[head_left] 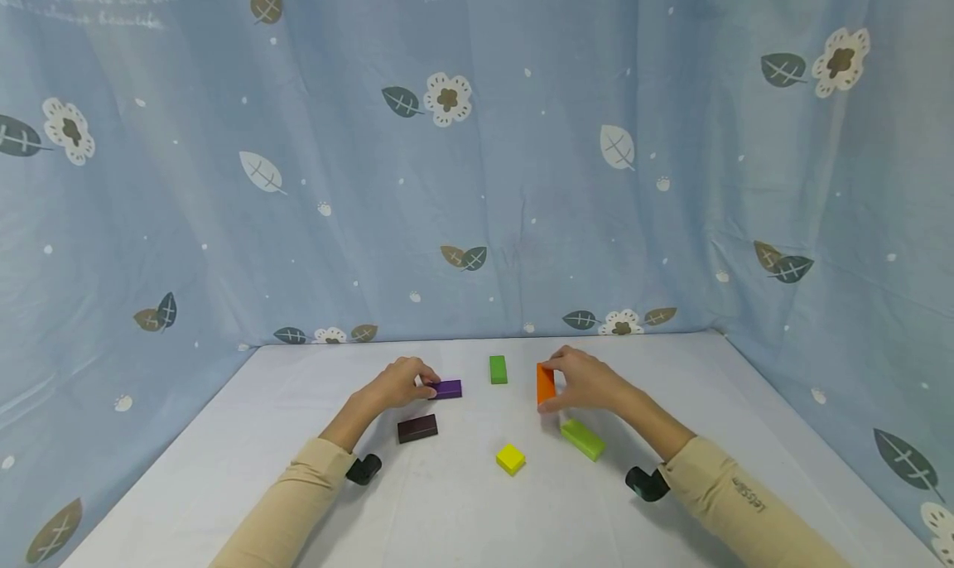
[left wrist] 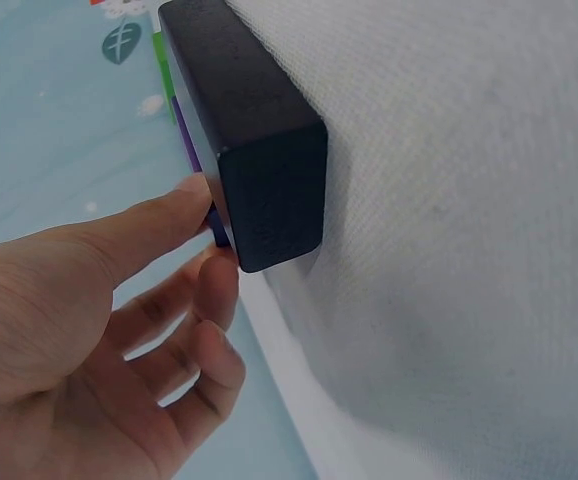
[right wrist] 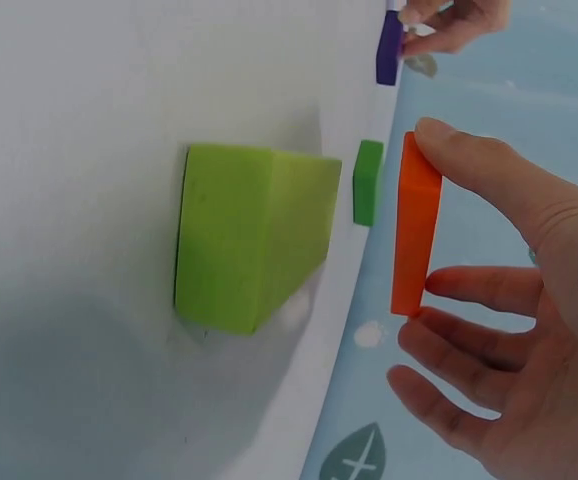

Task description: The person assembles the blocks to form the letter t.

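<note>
My left hand [head_left: 402, 383] pinches the left end of a purple block [head_left: 449, 389] between thumb and fingers. In the left wrist view that block is mostly hidden behind the dark brown block [left wrist: 244, 110], which lies nearer. My right hand [head_left: 589, 382] grips an orange block [head_left: 546, 387] by its two ends, thumb at one and fingers at the other. In the right wrist view the orange block [right wrist: 417, 228] appears raised off the white surface. A light green block [right wrist: 234, 235] lies just below that hand.
On the white-covered table [head_left: 462, 518] lie a green block [head_left: 498, 369] between the hands at the back, a yellow block [head_left: 510, 459] front centre, and the dark block near the left wrist. A blue patterned curtain [head_left: 507, 204] closes off the back and sides.
</note>
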`<action>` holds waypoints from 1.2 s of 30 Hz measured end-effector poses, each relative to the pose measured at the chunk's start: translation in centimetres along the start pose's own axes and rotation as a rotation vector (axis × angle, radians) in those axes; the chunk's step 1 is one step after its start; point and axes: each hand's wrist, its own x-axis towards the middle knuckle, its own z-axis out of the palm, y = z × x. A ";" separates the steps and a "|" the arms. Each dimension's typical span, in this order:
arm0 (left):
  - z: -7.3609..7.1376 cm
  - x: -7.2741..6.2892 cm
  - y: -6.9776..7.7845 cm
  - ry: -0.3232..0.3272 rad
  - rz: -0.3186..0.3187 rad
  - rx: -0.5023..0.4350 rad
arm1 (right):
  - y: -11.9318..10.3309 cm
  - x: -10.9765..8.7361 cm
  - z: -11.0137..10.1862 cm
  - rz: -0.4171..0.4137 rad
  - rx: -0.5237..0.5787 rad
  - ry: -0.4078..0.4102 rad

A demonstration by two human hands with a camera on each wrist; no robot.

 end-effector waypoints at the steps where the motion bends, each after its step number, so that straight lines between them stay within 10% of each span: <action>1: 0.0 0.0 0.0 0.000 -0.001 0.000 | -0.1 0.0 0.1 0.001 -0.001 -0.001; 36: 0.1 0.1 -0.2 -0.002 0.011 0.005 | -2.1 0.4 3.2 -0.100 -0.004 -0.072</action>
